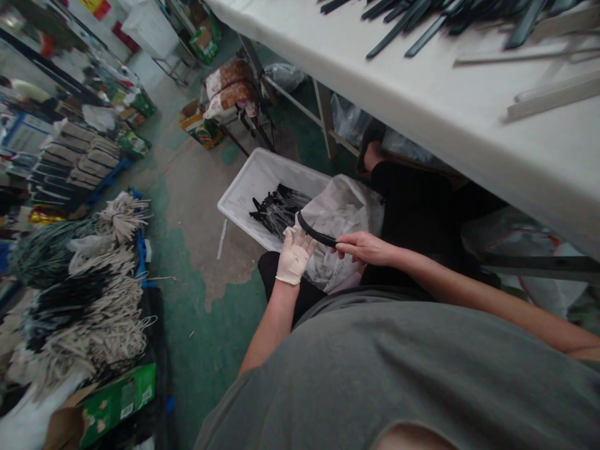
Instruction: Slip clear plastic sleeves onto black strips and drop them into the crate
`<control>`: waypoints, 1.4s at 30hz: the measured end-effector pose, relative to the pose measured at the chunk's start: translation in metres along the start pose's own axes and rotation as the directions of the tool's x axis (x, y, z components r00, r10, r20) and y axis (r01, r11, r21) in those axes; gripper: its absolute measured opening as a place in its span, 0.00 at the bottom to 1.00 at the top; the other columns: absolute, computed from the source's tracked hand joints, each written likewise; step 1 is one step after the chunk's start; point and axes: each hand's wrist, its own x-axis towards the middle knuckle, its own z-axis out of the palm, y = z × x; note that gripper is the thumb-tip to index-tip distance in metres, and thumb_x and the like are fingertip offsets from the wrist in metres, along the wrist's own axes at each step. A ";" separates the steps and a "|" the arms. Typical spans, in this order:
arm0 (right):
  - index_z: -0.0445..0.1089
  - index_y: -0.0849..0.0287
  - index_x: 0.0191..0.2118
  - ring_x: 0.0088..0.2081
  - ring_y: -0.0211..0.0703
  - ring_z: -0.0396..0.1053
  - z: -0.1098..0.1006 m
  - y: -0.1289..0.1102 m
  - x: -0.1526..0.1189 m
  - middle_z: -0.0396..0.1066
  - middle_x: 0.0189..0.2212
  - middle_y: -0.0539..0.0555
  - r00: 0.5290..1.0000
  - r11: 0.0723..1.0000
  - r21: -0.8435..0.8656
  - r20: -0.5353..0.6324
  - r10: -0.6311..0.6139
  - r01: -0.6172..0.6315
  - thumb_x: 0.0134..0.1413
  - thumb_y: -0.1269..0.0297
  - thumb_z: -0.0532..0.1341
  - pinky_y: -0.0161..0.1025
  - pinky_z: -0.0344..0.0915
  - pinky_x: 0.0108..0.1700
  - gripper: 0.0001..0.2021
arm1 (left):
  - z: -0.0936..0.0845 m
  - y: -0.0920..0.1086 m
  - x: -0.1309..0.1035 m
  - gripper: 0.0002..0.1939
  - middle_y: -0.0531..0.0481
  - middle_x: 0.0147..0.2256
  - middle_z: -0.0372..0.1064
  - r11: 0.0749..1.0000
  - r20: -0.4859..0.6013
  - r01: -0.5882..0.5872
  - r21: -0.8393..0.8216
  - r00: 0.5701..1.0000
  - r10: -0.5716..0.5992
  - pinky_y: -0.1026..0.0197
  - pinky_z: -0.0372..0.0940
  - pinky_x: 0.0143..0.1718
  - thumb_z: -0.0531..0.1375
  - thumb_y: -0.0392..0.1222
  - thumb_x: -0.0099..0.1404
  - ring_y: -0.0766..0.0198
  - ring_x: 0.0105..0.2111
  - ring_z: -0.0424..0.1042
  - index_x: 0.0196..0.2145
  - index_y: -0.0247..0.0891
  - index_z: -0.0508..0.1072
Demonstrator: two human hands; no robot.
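Observation:
My right hand point(363, 247), bare, pinches one end of a black strip point(315, 232). The strip bends up and to the left, its far end just above my left hand point(294, 255). A pale glove covers that left hand, which is palm up with its fingers apart; whether the strip touches the fingertips I cannot tell. Beyond my hands is a white plastic bin point(244, 184) with a heap of black strips point(276, 209) in it. A whitish plastic bag point(347, 206) covers the bin's right side and lies by my lap.
A white-topped table point(422, 94) runs along the upper right, with black and pale strips on it. Ahead stands a stool with a patterned cushion point(232, 87) beside a cardboard box point(201, 125). Bundles of pale cords point(103, 306) lie on the left.

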 end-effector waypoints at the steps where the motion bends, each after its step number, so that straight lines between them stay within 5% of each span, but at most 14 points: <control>1: 0.77 0.58 0.40 0.22 0.34 0.66 0.001 0.000 0.000 0.76 0.32 0.53 1.000 0.999 -0.030 0.018 0.015 -0.014 0.59 0.55 0.57 0.30 0.63 0.22 0.15 | -0.001 0.002 0.002 0.14 0.48 0.48 0.76 1.000 0.006 -0.001 0.002 1.000 0.001 0.54 0.70 0.51 0.57 0.54 0.69 0.59 0.51 0.74 0.39 0.43 0.77; 5: 0.77 0.59 0.38 0.22 0.36 0.68 0.005 0.010 -0.002 0.76 0.31 0.54 0.994 0.990 -0.137 0.099 0.040 -0.026 0.60 0.55 0.57 0.32 0.63 0.23 0.15 | -0.003 0.023 0.011 0.13 0.49 0.47 0.76 0.984 -0.104 -0.174 -0.039 0.980 0.170 0.60 0.70 0.50 0.57 0.50 0.71 0.64 0.50 0.74 0.38 0.41 0.76; 10: 0.79 0.60 0.38 0.23 0.39 0.70 0.001 0.027 -0.003 0.77 0.29 0.55 0.990 0.987 -0.148 0.111 0.082 -0.066 0.59 0.46 0.57 0.35 0.64 0.26 0.22 | -0.003 0.048 0.011 0.10 0.51 0.37 0.77 0.947 -0.223 -0.318 -0.042 0.927 0.302 0.67 0.69 0.45 0.57 0.43 0.71 0.72 0.36 0.75 0.34 0.38 0.75; 16: 0.79 0.64 0.41 0.30 0.43 0.74 -0.009 -0.004 0.027 0.78 0.33 0.58 0.996 0.988 -0.155 -0.089 0.006 -0.020 0.62 0.42 0.53 0.36 0.65 0.34 0.29 | 0.010 0.005 -0.002 0.09 0.52 0.31 0.74 0.971 -0.264 -0.234 0.040 0.935 0.236 0.66 0.68 0.40 0.62 0.43 0.67 0.72 0.30 0.72 0.30 0.36 0.73; 21: 0.80 0.57 0.38 0.35 0.44 0.73 0.019 -0.028 0.047 0.78 0.32 0.53 0.993 0.939 -0.343 -0.108 -0.054 0.014 0.51 0.45 0.65 0.34 0.60 0.33 0.20 | 0.016 -0.023 -0.004 0.09 0.52 0.29 0.73 0.935 -0.208 -0.311 0.171 0.916 0.342 0.66 0.66 0.40 0.65 0.45 0.62 0.70 0.31 0.72 0.30 0.35 0.75; 25: 0.80 0.57 0.36 0.32 0.42 0.71 0.041 -0.028 0.047 0.78 0.31 0.52 0.984 0.941 -0.337 -0.177 -0.034 -0.028 0.55 0.49 0.64 0.34 0.57 0.30 0.16 | 0.013 -0.027 -0.002 0.10 0.50 0.32 0.75 0.892 -0.208 -0.344 0.293 0.888 0.410 0.65 0.65 0.42 0.65 0.46 0.61 0.67 0.36 0.74 0.31 0.35 0.77; 30: 0.74 0.59 0.32 0.25 0.37 0.70 0.038 -0.017 0.046 0.73 0.24 0.50 0.975 0.977 -0.213 -0.220 -0.035 -0.013 0.62 0.61 0.55 0.33 0.58 0.28 0.13 | 0.013 -0.020 -0.004 0.14 0.45 0.45 0.76 0.933 -0.207 -0.272 0.237 0.924 0.321 0.64 0.66 0.45 0.62 0.52 0.65 0.62 0.47 0.74 0.38 0.37 0.77; 33: 0.72 0.59 0.32 0.21 0.36 0.68 0.025 -0.011 0.039 0.71 0.23 0.49 0.958 0.994 -0.107 -0.283 -0.045 0.015 0.63 0.59 0.52 0.34 0.60 0.27 0.14 | 0.009 -0.006 -0.005 0.13 0.46 0.49 0.75 0.973 -0.239 -0.185 0.140 0.947 0.214 0.65 0.66 0.44 0.57 0.51 0.70 0.65 0.46 0.75 0.41 0.40 0.76; 42: 0.75 0.57 0.34 0.24 0.36 0.67 0.026 -0.019 0.019 0.73 0.26 0.50 0.970 0.914 -0.400 -0.190 -0.153 0.066 0.63 0.59 0.56 0.34 0.54 0.30 0.13 | 0.002 0.000 -0.003 0.16 0.47 0.42 0.77 0.992 -0.244 -0.077 0.100 0.965 0.099 0.67 0.67 0.37 0.57 0.55 0.70 0.68 0.38 0.75 0.43 0.41 0.76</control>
